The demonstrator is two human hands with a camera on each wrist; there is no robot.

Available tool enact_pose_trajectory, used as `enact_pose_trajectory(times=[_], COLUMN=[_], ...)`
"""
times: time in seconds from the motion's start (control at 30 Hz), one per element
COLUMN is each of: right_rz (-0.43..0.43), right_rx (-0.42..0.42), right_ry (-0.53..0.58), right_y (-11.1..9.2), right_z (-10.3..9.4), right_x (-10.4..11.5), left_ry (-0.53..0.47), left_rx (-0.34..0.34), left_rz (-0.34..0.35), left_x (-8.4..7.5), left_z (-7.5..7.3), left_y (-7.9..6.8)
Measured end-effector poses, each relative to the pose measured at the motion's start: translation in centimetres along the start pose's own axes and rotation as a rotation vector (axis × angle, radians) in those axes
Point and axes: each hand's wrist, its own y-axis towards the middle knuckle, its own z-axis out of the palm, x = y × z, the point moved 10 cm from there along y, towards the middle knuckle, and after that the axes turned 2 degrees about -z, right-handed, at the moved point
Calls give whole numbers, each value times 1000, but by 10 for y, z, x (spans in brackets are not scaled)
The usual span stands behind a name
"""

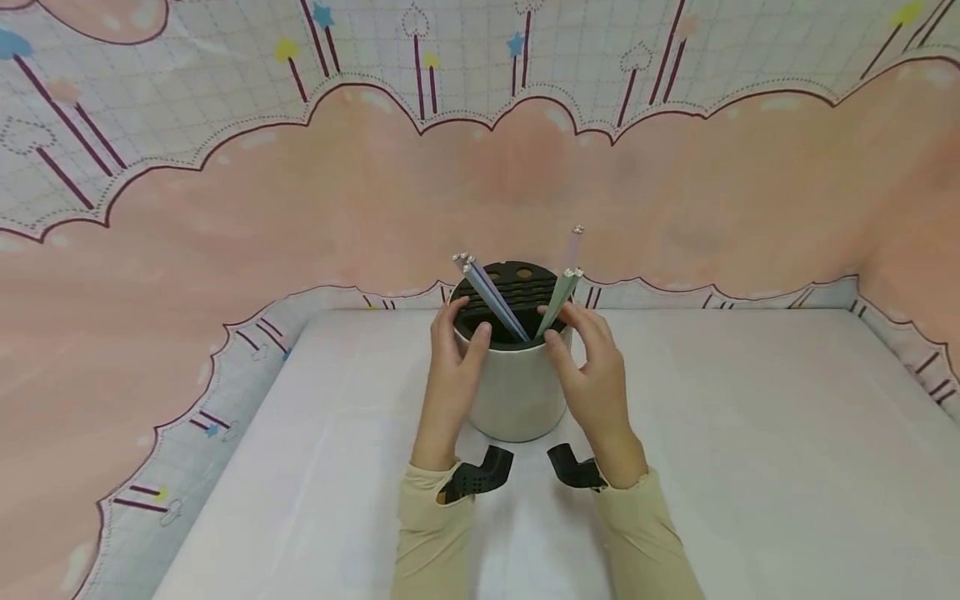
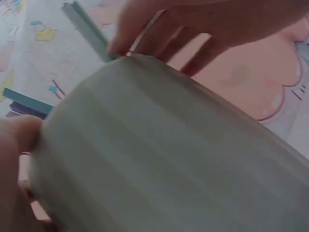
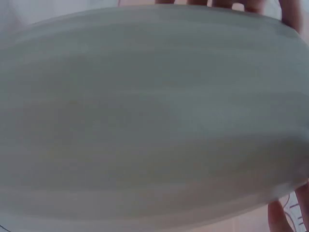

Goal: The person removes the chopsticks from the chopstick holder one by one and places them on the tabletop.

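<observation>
A round off-white holder [image 1: 517, 392] with a black slotted insert [image 1: 517, 287] in its top stands upright on the table. Several slim blue and purple sticks [image 1: 495, 296] with silvery ends lean left in its front opening. Green sticks [image 1: 558, 302] lean right, and a pale purple stick [image 1: 573, 250] rises behind them. My left hand [image 1: 453, 367] grips the holder's left rim, thumb at the front and fingers toward the back. On the opposite side, my right hand [image 1: 598, 375] holds the rim, its fingertips close beside the green sticks. The holder's wall [image 3: 145, 116] fills most of the right wrist view.
A white table surface [image 1: 750, 450] spreads to both sides of the holder. Behind it hangs a peach and white patterned backdrop [image 1: 480, 192]. Black wrist mounts [image 1: 480, 473] stick out inward from both sleeves, in front of the holder's base.
</observation>
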Motion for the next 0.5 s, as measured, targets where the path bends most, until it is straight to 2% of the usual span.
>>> enact_pose_trajectory(times=[0.1,0.23,0.47,0.5], right_rz=[-63,-71,-70,-66], right_rx=[18,18,43,35], right_ry=[-44,-72,-42,-35], right_y=[1,3,2,2], right_z=[6,6,9,9], right_x=[7,11,16,17], left_ry=[-32,-61,-40,-43], left_rx=[-56,-153,-323,-336], left_rz=[72,172,249,254], left_x=[4,2,1,-4], left_z=[2,3,-2,-3], left_y=[1,4,-2,-5])
